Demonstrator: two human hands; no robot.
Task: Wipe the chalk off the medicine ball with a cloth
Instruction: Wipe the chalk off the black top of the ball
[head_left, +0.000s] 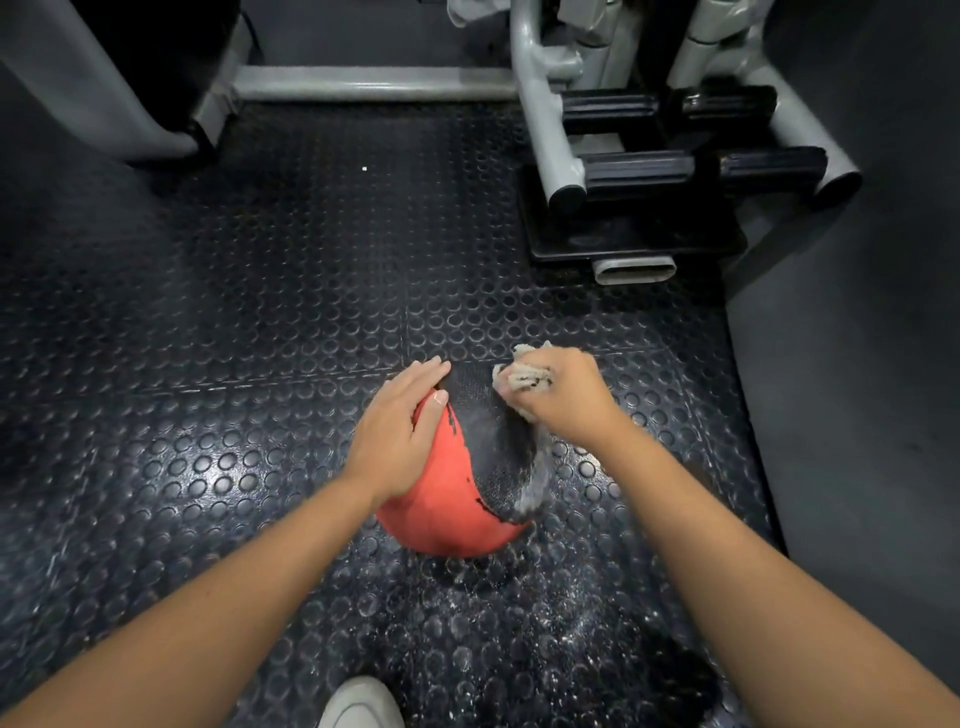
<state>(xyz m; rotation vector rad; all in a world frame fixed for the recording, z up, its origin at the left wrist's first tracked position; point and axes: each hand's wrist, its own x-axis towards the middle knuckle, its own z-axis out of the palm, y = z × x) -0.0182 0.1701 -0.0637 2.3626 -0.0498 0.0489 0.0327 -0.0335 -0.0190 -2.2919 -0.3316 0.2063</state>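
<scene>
On studded floor, left hand (397, 431) flat on medicine ball (452, 499), right hand (563, 395) clutching cloth (522, 376)

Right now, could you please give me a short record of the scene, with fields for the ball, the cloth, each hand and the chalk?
ball: red and black medicine ball on the studded rubber floor
left hand: flat on the ball's left side
right hand: grips the cloth against the black panel
chalk: whitish haze on the panel's right edge
background: grey machine frame
</scene>
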